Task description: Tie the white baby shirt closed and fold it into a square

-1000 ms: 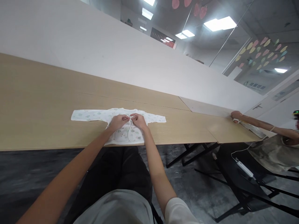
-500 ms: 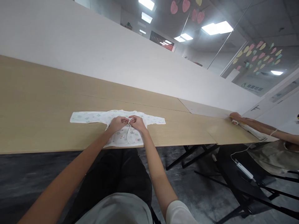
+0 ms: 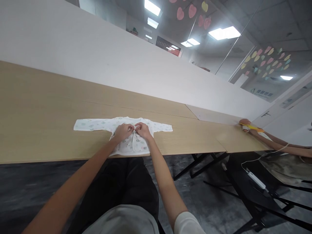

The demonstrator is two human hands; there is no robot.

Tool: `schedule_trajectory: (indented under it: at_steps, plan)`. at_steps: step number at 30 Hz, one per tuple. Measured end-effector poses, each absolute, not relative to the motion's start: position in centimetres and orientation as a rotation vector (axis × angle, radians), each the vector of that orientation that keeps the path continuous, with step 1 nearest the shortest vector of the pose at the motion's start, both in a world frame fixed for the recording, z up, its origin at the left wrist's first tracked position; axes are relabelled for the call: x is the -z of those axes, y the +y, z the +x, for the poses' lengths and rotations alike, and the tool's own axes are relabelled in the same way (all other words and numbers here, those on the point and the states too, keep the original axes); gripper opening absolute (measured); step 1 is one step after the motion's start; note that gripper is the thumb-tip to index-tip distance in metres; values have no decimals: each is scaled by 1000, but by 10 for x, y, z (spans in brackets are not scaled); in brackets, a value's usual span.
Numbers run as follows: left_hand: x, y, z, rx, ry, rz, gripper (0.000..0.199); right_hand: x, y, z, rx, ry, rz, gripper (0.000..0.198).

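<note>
yellow cloth [image 3: 256, 128] has appeared by a co-worker's hand [image 3: 244, 121], well right of the fingers [image 3: 140, 125]; left hand [image 3: 123, 132] and right hand [image 3: 143, 130] pinch the baby shirt [image 3: 138, 143] spread beneath, apparently holding its front together.

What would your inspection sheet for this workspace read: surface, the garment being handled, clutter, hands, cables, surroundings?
Surface: wood-grain tabletop, panel seams visible.
Job's things: white printed baby shirt, spread front up, sleeves out to both sides.
Clutter: yellow item at a co-worker's hands, far right.
Hands: left hand and right hand pinch at the shirt's front edge; any fastening is too small to tell.
Cables: white cable by a white oblong box on a black chair.
Surroundings: white wall; heart-shaped notes on glass above.
</note>
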State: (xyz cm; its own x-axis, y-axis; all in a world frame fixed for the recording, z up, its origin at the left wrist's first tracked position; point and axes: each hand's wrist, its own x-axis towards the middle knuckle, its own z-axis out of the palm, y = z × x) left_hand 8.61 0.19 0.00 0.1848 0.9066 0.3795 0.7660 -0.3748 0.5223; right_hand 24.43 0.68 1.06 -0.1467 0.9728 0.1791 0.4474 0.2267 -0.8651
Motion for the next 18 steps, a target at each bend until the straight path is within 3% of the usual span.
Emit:
schedule_trajectory:
  at_steps: [6,12,18]
  plan:
    - [-4,-2,88,-886,1768,2307,27,-15,5,246,-878,-1636,-1412,31]
    - [-8,-6,83,-938,1634,2360,32,-15,2,249,-881,-1671,-1431,12]
    - [-10,-12,80,-829,1655,2432,33,-19,2,249,-794,-1763,-1436,13]
